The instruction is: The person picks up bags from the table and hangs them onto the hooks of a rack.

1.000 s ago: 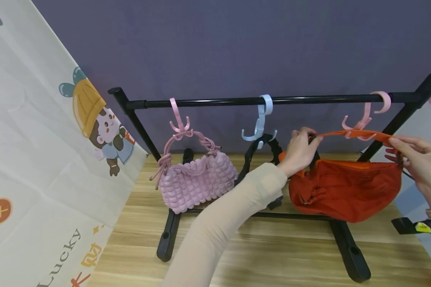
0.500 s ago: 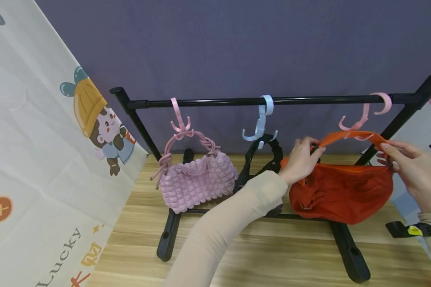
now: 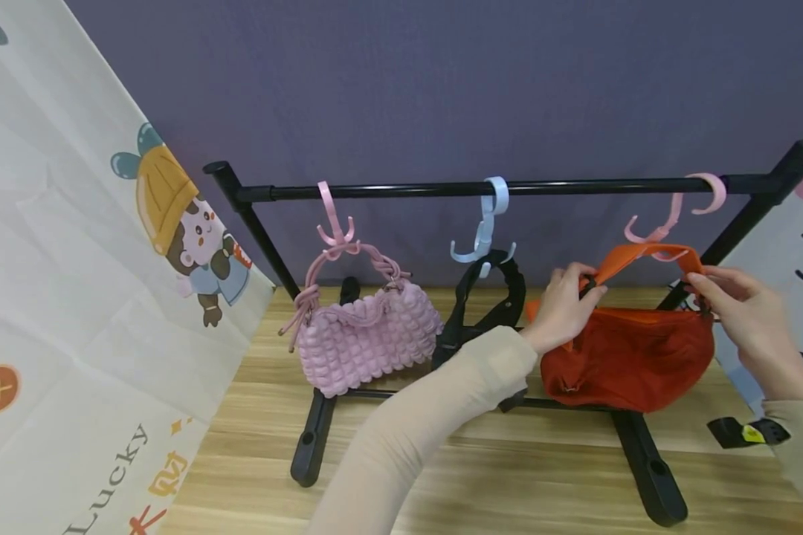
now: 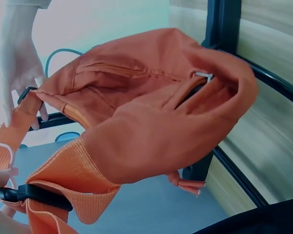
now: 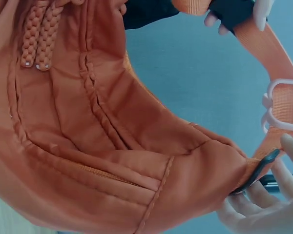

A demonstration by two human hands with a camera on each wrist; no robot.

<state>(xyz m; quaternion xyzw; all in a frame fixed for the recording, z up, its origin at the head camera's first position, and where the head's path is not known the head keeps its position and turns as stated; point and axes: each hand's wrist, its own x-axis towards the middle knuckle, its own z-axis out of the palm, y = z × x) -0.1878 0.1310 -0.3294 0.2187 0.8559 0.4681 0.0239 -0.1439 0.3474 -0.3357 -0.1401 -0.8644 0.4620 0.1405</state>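
Observation:
An orange-red bag (image 3: 632,364) hangs at the right of the rack, its webbing strap (image 3: 618,258) arching up over the prongs of a pink hook (image 3: 672,215). My left hand (image 3: 562,308) grips the strap's left end at a black buckle (image 4: 44,196). At the strap's other end, my right hand (image 3: 743,312) pinches the webbing beside a black ring (image 5: 256,173), thumb on top. In the right wrist view the hook's prongs (image 5: 282,124) lie against the strap between both hands. Part of the bag's left side is behind my left hand.
A pink puffy handbag (image 3: 368,338) hangs from another pink hook (image 3: 334,219) at the left. Beside it, a black strap (image 3: 465,290) hangs from a blue hook (image 3: 485,227). The black rack bar (image 3: 388,191) runs above. A black rack foot (image 3: 649,468) rests on the wooden surface.
My right hand has moved left toward my left hand, and the strap has gone from nearly straight to a raised arch. The pink hook's lower part and the bag have shifted left.

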